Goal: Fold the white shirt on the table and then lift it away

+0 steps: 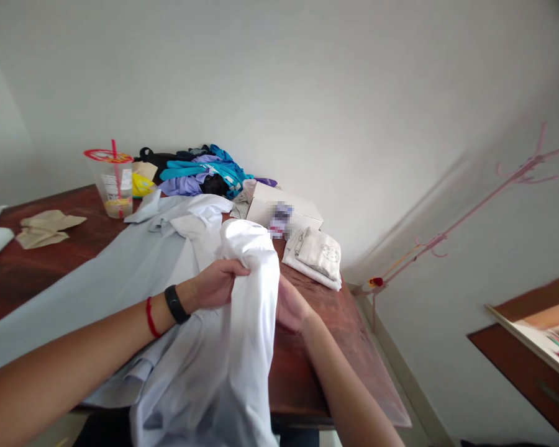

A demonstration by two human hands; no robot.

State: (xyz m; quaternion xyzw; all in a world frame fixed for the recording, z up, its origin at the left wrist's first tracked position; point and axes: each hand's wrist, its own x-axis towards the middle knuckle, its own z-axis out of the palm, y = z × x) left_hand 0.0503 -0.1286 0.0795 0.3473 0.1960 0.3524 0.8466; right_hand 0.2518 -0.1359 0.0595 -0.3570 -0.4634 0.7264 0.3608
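Observation:
A long white garment [251, 310] is raised in folds between my two hands, and its lower part hangs over the table's front edge. My left hand [217, 284] grips it from the left, thumb pressed over the cloth. On the other side, my right hand [292, 304] holds the cloth, its fingers curling behind the fabric and mostly hidden. More white cloth [121, 267] lies spread over the table to the left, with a bunched part farther back. Whether it is one piece with the raised garment, I cannot tell.
On the dark wooden table [317, 360] stand a plastic cup [116, 192] with a straw and a white box [302, 214]. Folded pale cloths [319, 254] lie beside the box. Crumpled brown paper [46, 226] is at left, a clothes pile [205, 171] behind. A pink rack [479, 198] leans right.

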